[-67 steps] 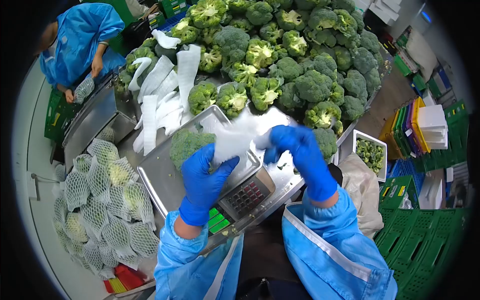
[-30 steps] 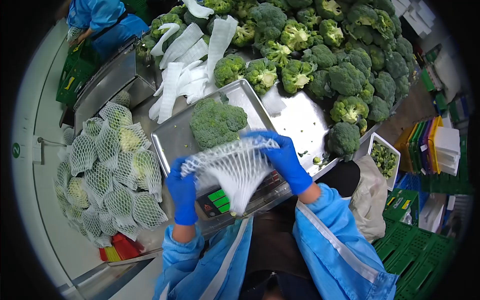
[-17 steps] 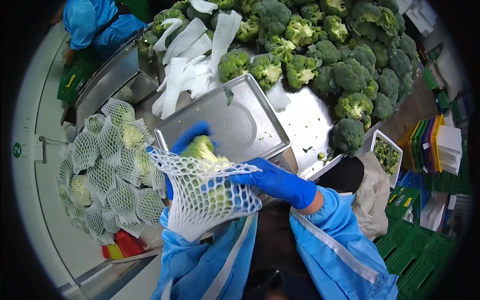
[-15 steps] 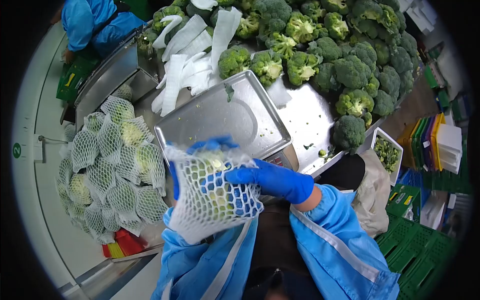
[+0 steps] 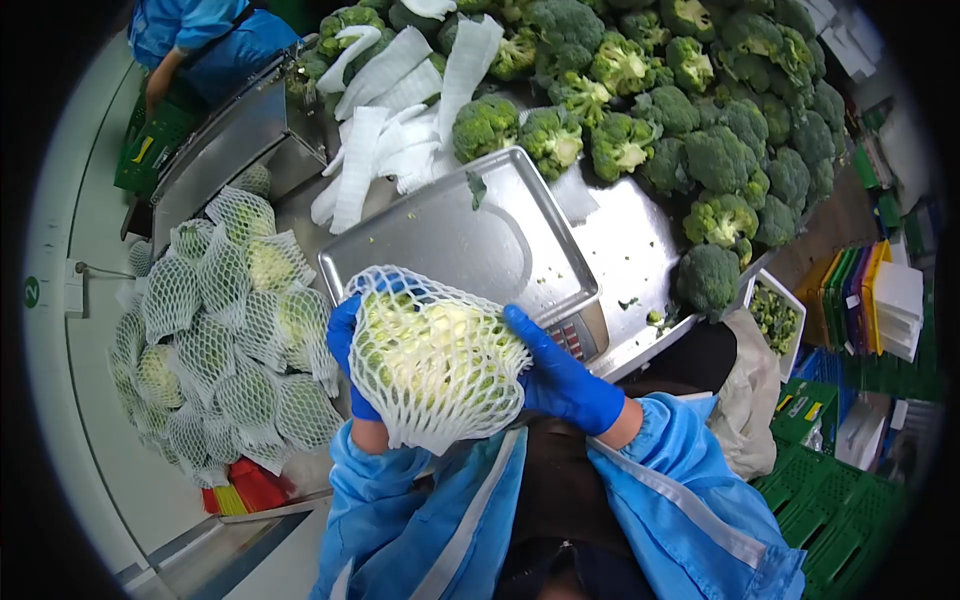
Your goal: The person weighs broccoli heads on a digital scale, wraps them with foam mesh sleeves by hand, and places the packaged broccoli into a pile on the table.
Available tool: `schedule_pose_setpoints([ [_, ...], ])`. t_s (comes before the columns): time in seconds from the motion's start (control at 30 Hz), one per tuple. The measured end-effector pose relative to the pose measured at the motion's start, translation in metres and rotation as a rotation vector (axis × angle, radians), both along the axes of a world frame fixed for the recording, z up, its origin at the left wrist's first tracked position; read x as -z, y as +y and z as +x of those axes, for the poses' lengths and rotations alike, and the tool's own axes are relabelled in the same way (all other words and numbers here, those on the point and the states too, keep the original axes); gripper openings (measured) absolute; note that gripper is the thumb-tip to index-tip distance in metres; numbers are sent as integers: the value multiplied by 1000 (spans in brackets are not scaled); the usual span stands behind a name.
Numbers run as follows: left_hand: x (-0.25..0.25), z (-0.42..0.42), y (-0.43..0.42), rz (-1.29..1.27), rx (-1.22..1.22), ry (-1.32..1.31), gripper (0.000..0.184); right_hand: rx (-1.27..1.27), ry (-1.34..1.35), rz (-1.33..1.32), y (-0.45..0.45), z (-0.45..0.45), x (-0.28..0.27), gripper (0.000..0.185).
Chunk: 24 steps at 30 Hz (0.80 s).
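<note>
A broccoli head in a white foam net (image 5: 440, 355) is held in front of my body, its pale cut side facing up through the stretched mesh. My left hand (image 5: 349, 350), in a blue glove, grips it from the left; part of the fingers is hidden behind the net. From the right, my right hand (image 5: 570, 382), also gloved in blue, holds the other side, thumb raised at the edge and the fingers mostly hidden. Just beyond lies the steel pan of a weighing scale (image 5: 455, 245), with a bit of leaf on it. The scale's keypad (image 5: 570, 338) shows beside my right hand.
Netted broccoli heads (image 5: 220, 340) are piled at left. Flat white foam nets (image 5: 360, 165) lie behind the scale, next to a large heap of bare broccoli (image 5: 720, 150). A tub of trimmings (image 5: 775, 312) and green crates (image 5: 835, 500) stand right. Another person's sleeve (image 5: 190, 30) shows top left.
The net, loose and hanging over the broccoli before, now fits stretched around it. My right hand has moved from over the mesh to the right side, and the broccoli's cut face shows more clearly.
</note>
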<state>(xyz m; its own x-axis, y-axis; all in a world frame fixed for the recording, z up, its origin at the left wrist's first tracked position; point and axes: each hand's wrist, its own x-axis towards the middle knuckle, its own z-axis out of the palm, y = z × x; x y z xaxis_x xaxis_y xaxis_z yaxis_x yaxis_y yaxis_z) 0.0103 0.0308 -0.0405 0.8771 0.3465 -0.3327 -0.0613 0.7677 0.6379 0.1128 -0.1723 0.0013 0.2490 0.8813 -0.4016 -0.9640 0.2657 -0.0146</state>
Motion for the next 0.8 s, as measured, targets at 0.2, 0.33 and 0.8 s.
schedule_pose_setpoints([
  [0.2, -7, 15, 39, 77, -146, -74, 59, 162, -987, -175, 70, 58, -1, 82],
  [0.33, 50, 29, 149, 74, -201, -78, 47, 57, -1288, -109, 113, 85, -20, 94],
  [0.8, 72, 172, 669, 1740, -307, 399, 40, 33, -2067, -1264, 20, 283, 88, 90],
])
